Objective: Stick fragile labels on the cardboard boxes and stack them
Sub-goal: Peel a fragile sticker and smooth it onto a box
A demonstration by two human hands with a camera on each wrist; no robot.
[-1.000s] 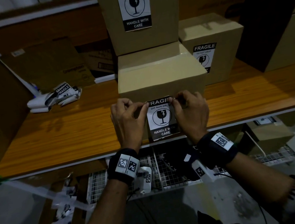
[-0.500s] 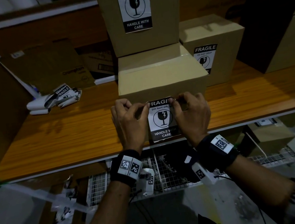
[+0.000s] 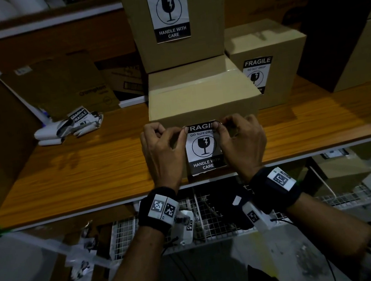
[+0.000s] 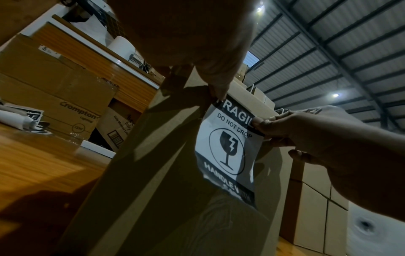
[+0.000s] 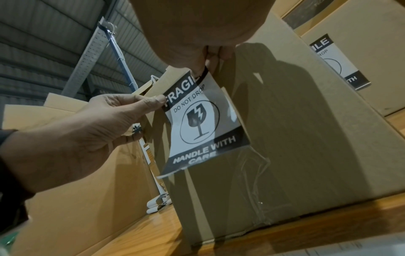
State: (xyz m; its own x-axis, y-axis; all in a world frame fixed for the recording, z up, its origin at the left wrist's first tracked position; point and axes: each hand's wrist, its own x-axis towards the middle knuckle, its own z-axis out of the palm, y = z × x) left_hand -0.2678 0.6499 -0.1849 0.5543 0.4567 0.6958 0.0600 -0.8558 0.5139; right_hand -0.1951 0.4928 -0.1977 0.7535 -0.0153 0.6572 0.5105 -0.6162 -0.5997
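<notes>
While the fragile label hangs in front of the near cardboard box at centre frame, I've got my left hand pinching its top left corner and my right hand pinching the top right, both grips clamped on the label. Holding the two top corners keeps the sheet taut and square to the box's front face, probably so it goes down straight. In the right wrist view the bottom edge curls away from the cardboard, so it looks not yet pressed on. The box sits on the wooden bench with a labelled box on its back half, top centre, and another labelled box just right. Crumpled backing papers lie at left, well apart. Next: press top edge, smooth downward.
</notes>
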